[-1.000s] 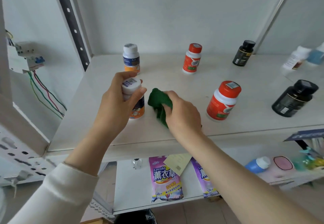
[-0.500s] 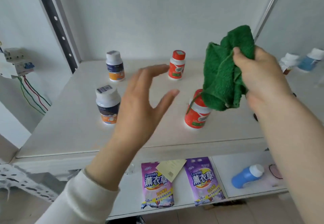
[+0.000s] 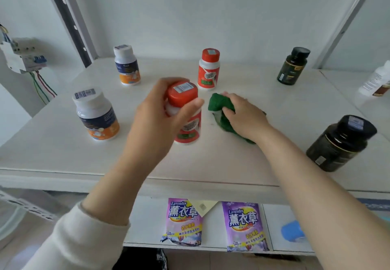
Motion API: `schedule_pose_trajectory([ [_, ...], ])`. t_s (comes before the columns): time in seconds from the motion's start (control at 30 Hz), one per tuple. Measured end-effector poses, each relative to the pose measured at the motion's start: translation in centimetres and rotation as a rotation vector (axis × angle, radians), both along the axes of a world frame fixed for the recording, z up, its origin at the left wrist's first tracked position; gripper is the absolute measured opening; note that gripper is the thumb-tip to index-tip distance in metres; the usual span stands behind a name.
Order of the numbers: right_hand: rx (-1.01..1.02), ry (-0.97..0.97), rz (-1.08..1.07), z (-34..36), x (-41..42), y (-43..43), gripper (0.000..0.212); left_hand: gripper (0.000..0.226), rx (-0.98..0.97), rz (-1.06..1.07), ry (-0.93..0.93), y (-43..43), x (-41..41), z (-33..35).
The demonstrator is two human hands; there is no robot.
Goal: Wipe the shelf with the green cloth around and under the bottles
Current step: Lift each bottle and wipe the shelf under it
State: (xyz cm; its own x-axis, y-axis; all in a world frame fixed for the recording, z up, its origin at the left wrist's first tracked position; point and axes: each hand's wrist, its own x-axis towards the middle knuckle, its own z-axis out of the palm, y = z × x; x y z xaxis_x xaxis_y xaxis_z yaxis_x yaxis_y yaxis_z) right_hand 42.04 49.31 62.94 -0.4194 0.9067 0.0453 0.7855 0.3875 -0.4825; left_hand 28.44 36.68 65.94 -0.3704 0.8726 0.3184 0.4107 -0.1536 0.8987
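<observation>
My left hand (image 3: 156,119) grips the near red-capped bottle (image 3: 186,119) around its cap and neck, at the middle of the white shelf (image 3: 63,153); whether the bottle's base touches the shelf I cannot tell. Just to its right, my right hand (image 3: 244,115) presses the crumpled green cloth (image 3: 219,109) flat on the shelf. A white-capped bottle (image 3: 97,115) stands at the front left and another (image 3: 126,66) behind it. A second red-capped bottle (image 3: 209,69) stands at the back middle. Dark bottles stand at the back right (image 3: 293,66) and front right (image 3: 339,143).
A white bottle (image 3: 377,81) lies at the far right edge. Below, a lower shelf holds two purple lavender packets (image 3: 183,221) and a blue bottle (image 3: 293,230). An electrical breaker with wires (image 3: 23,56) hangs on the left wall. A black perforated upright (image 3: 67,16) rises at the back left.
My right hand brought the green cloth down from the air onto the shelf. My left hand, open half a second ago, has closed on the near red-capped bottle.
</observation>
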Motion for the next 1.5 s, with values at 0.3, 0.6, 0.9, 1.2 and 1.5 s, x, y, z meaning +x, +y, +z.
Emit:
schedule_pose_trajectory([
  [0.3, -0.195, 0.220, 0.506, 0.5, 2.0, -9.3, 0.045, 0.057, 0.031, 0.095, -0.003, -1.7, -1.8, 1.6],
  [0.6, -0.057, 0.002, 0.035, 0.2, 0.8, 0.4, 0.041, 0.050, -0.005, 0.025, 0.011, -1.8, -1.5, 0.7],
  [0.9, -0.275, 0.222, 0.573, 1.9, -0.7, -8.1, 0.035, 0.037, 0.093, 0.083, 0.006, -2.1, -3.5, 2.7],
  [1.2, 0.016, 0.109, 0.360, -0.2, -7.9, -4.2, 0.040, 0.026, 0.120, 0.161, 0.055, -3.4, -4.9, 3.4],
  [1.5, -0.378, 0.234, 0.674, 0.6, -0.3, -12.2, 0.053, 0.033, 0.088, 0.063, 0.007, -3.3, -3.5, 2.6],
])
